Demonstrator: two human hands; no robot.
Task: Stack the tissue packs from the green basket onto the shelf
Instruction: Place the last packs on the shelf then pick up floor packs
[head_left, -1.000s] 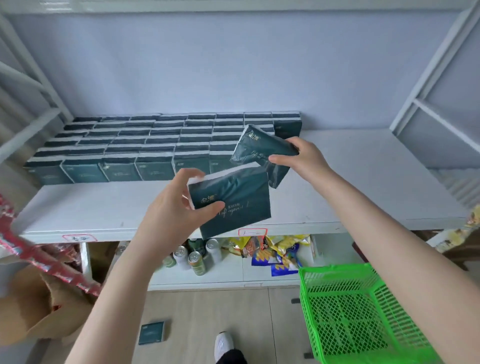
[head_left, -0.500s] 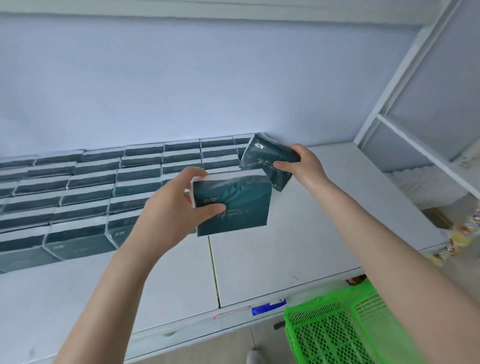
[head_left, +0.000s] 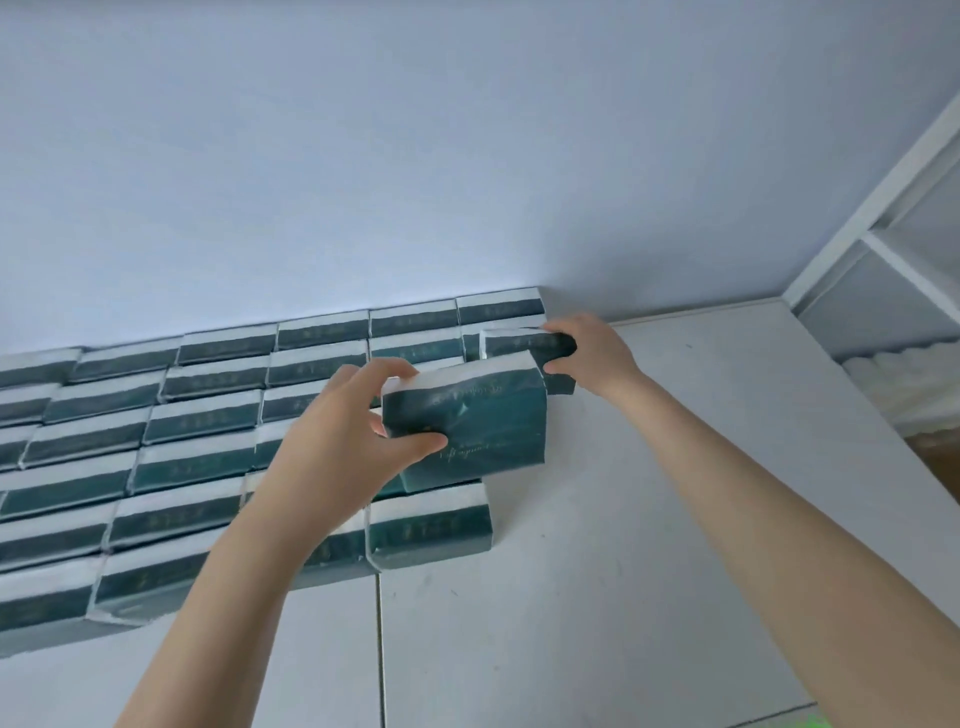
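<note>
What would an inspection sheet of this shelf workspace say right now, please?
Surface: white shelf, bare on its right part, with a seam down the middle.
Job's things: rows of stacked packs fill the left part; only a green sliver of the basket shows at the bottom edge.
Clutter: nothing seen.
Hands: left hand grips the near pack above the rows; right hand holds the far pack at the right end of the back rows.
Cables: nothing seen.
Surroundings: plain wall behind; a white rack at the right.
</note>
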